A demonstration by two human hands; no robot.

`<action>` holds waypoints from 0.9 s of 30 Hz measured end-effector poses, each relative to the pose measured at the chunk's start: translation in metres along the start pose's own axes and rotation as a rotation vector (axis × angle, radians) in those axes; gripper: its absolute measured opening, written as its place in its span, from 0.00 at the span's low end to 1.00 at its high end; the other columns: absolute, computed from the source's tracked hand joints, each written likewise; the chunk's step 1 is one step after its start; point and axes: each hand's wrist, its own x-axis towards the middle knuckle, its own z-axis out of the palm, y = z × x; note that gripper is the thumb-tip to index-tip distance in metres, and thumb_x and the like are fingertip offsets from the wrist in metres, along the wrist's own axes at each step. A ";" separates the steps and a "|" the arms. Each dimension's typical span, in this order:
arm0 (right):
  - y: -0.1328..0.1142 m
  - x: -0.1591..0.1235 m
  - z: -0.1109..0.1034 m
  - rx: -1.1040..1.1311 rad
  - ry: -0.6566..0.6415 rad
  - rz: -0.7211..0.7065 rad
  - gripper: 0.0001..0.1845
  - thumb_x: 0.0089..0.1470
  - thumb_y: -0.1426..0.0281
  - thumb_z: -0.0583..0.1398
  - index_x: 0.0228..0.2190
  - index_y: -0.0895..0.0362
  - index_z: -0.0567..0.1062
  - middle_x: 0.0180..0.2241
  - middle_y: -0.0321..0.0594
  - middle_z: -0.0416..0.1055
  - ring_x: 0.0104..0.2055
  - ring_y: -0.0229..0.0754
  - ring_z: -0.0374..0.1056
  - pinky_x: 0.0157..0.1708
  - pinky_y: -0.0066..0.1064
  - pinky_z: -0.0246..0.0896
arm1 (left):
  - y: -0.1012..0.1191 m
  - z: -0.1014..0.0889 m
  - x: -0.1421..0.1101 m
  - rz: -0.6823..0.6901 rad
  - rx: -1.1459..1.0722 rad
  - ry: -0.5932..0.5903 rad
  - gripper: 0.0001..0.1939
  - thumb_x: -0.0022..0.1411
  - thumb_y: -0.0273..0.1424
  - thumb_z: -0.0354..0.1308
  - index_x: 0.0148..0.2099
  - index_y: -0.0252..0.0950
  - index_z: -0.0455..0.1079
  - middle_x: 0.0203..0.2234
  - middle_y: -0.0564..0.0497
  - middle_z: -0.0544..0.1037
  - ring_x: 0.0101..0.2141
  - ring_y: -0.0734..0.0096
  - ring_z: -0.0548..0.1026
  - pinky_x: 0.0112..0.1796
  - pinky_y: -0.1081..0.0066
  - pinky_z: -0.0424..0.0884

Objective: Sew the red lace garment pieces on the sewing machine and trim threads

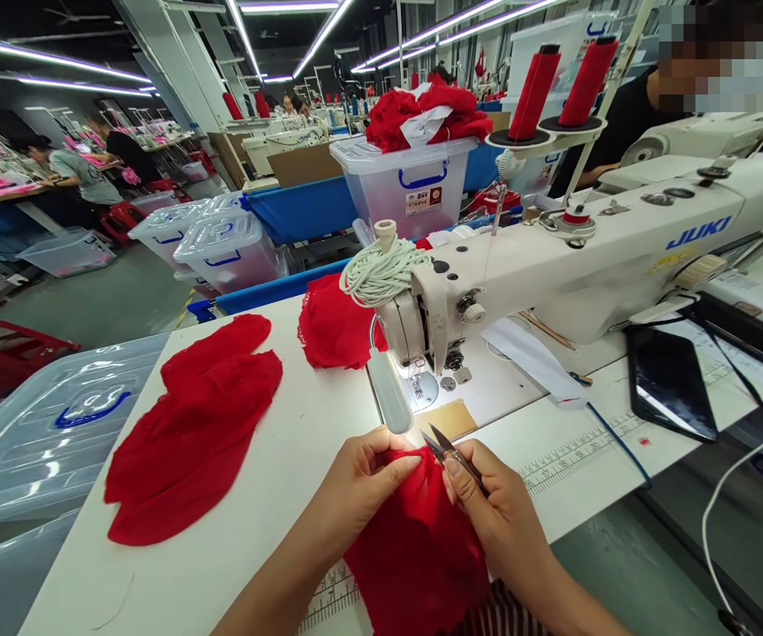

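Note:
A piece of red fabric (421, 556) hangs over the table's front edge, its upper edge pinched by my left hand (372, 473). In my right hand (491, 495) is a pair of thread snips (451, 452), blades apart and pointing up-left at the fabric's top edge. My right fingers are also close against the cloth; whether they grip it I cannot tell. Just beyond my hands stands a white sewing machine (554, 256), its lamp (391, 393) lighting the needle area. More red fabric pieces (200, 424) lie flat to the left, and another red piece (335, 322) lies behind the machine head.
A black phone (669, 380) and a white paper strip (533, 358) lie right of the needle area. Lidded plastic boxes (56, 424) stand at the left. Red fabric is heaped on a clear box (408, 181) behind. Red thread cones (535, 93) rise above the machine. A person (633, 124) sits at back right.

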 end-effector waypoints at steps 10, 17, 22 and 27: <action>-0.001 0.003 -0.004 -0.139 -0.009 -0.087 0.17 0.62 0.57 0.50 0.33 0.54 0.72 0.29 0.36 0.72 0.29 0.38 0.65 0.31 0.27 0.59 | 0.001 0.003 0.000 -0.038 -0.013 0.045 0.14 0.50 0.40 0.65 0.30 0.34 0.73 0.23 0.53 0.74 0.25 0.72 0.68 0.28 0.74 0.62; 0.001 0.008 -0.009 -0.039 0.074 -0.117 0.14 0.60 0.59 0.52 0.39 0.54 0.71 0.33 0.37 0.71 0.34 0.39 0.67 0.33 0.27 0.62 | -0.002 0.000 0.001 -0.038 -0.016 0.027 0.13 0.53 0.41 0.63 0.32 0.35 0.73 0.24 0.53 0.74 0.27 0.71 0.69 0.31 0.73 0.63; -0.002 0.019 -0.008 -0.084 -0.043 -0.094 0.12 0.58 0.61 0.54 0.31 0.56 0.72 0.32 0.38 0.70 0.34 0.40 0.66 0.32 0.28 0.62 | -0.001 -0.001 0.001 -0.031 -0.020 -0.004 0.13 0.53 0.39 0.64 0.35 0.35 0.75 0.26 0.52 0.76 0.29 0.69 0.71 0.33 0.72 0.65; 0.000 0.019 -0.005 -0.077 0.078 -0.045 0.13 0.58 0.63 0.53 0.24 0.55 0.64 0.19 0.29 0.56 0.22 0.34 0.54 0.22 0.25 0.52 | -0.003 -0.003 0.004 -0.035 -0.084 0.114 0.15 0.52 0.42 0.63 0.31 0.35 0.73 0.23 0.53 0.75 0.26 0.70 0.70 0.29 0.73 0.65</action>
